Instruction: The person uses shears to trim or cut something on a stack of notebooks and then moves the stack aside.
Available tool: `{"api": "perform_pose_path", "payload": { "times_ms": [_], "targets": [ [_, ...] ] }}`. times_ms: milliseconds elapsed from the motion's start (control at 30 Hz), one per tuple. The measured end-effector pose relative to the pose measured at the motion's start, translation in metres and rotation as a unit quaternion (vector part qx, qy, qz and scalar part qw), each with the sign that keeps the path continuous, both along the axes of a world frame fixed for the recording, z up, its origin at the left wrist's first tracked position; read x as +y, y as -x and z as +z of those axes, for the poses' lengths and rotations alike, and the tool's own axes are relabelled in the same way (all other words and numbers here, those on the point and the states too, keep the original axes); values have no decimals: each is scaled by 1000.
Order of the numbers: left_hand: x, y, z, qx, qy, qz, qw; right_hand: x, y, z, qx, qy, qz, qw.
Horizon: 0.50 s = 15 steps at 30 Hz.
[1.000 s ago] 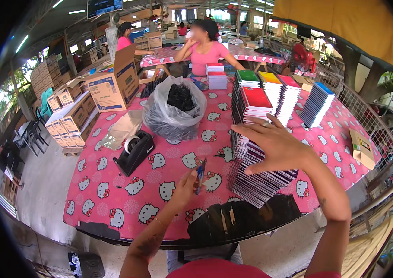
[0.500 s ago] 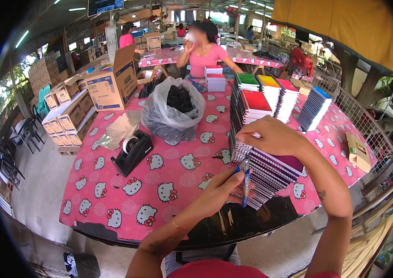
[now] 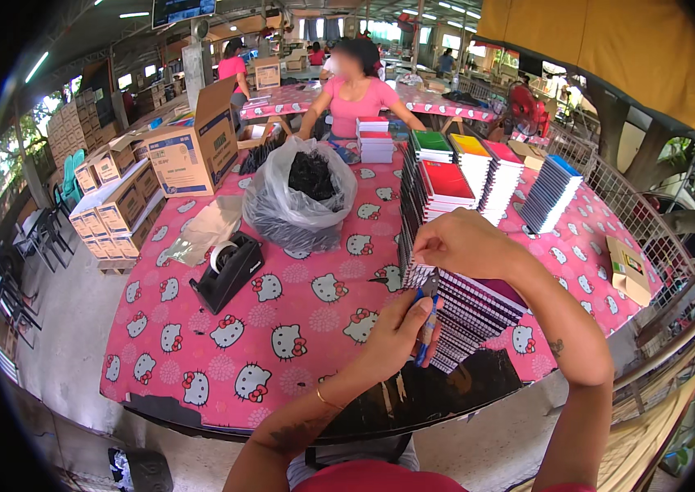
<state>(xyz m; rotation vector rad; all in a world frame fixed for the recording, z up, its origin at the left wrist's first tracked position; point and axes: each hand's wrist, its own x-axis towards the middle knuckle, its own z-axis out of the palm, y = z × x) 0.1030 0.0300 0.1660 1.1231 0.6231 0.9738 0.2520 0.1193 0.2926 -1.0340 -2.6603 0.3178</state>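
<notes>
A long slanted row of spiral-bound notebooks (image 3: pixel 466 316), too many and too tightly packed to count, lies right of centre in the frame on the pink cartoon-cat tablecloth (image 3: pixel 282 328). The right hand (image 3: pixel 466 244) rests on the row with fingers curled down, seemingly pinching a notebook edge, and just below it the left hand (image 3: pixel 401 332) is closed around one blue pen (image 3: pixel 423 324). Farther up sit four upright notebook stacks (image 3: pixel 479 168), one grey plastic bag (image 3: pixel 298 197) and one black tape dispenser (image 3: pixel 229 271).
</notes>
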Motion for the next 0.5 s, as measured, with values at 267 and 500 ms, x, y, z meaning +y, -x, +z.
{"api": "perform_pose_path", "payload": {
  "times_ms": [267,500],
  "targets": [
    [-13,0,-5,-3,27,20,999,1,6,6,-33,-54,59,996],
    [-2,-3,-8,-3,35,27,999,-8,18,12,-137,-9,14,990]
  ]
}}
